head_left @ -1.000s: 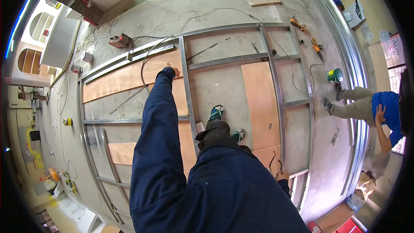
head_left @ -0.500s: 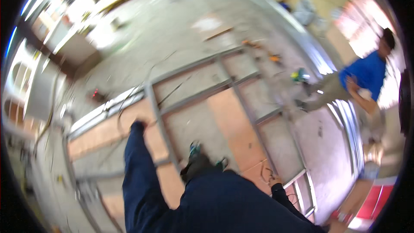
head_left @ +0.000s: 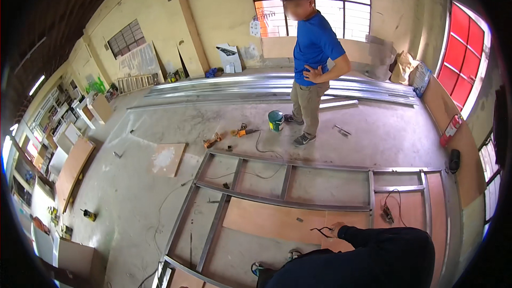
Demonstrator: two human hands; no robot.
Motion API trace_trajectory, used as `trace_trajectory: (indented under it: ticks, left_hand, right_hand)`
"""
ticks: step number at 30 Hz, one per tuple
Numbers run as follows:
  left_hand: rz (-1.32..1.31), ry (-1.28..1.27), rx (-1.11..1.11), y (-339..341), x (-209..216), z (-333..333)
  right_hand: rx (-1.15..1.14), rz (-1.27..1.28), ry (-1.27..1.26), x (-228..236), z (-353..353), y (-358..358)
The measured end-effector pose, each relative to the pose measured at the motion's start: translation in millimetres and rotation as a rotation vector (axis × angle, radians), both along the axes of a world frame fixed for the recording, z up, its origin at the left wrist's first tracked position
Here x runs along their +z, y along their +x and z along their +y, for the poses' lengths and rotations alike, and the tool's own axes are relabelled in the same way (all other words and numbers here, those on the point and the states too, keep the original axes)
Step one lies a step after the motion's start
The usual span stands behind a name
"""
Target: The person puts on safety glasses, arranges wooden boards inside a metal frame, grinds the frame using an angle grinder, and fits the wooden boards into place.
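My right hand (head_left: 337,228) is closed on a thin, dark, curved thing that looks like a pair of glasses (head_left: 321,231). The dark right sleeve reaches in from the lower right, above a plywood strip (head_left: 272,217). That strip lies within a grey metal frame (head_left: 285,181) on the floor. To the right of the hand, a dark tool (head_left: 388,214) with a looped cable rests on more plywood. A small dark piece (head_left: 300,219) lies on the strip just beyond the hand. My sandalled feet (head_left: 293,255) show inside the frame. My left hand is out of view.
A person in a blue shirt (head_left: 319,42) stands beyond the frame, beside a green bucket (head_left: 276,121). Orange power tools (head_left: 245,132) with a cord lie left of the bucket. Long metal channels (head_left: 224,86) run along the wall. A red fire extinguisher (head_left: 452,129) stands at right.
My view has swung right and up, bringing the person and far wall into the middle. My left arm has left the picture. The right hand still holds the dark thing.
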State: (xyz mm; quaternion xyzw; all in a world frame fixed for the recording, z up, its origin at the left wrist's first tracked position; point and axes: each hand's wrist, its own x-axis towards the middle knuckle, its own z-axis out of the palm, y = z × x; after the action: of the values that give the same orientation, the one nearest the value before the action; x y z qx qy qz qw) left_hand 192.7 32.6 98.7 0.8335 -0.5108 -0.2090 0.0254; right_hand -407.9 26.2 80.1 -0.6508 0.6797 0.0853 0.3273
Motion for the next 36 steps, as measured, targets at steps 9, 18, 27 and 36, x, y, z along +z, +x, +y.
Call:
trace_trajectory:
  ticks: [9,18,27,36]
  left_hand:
    - [0.051,0.040,-0.046,-33,-10,-10]
    - [0.089,0.091,-0.030,-54,-22,-10]
    - [0.096,0.309,0.015,-46,-61,73]
    - [-0.083,0.448,-0.621,-60,-96,120]
  right_hand:
    - [-0.111,-0.018,0.109,-19,-4,-6]
    - [-0.096,-0.012,0.145,-22,-7,4]
    - [-0.299,-0.191,0.045,-146,38,15]
    - [-0.045,0.019,0.102,-94,3,18]
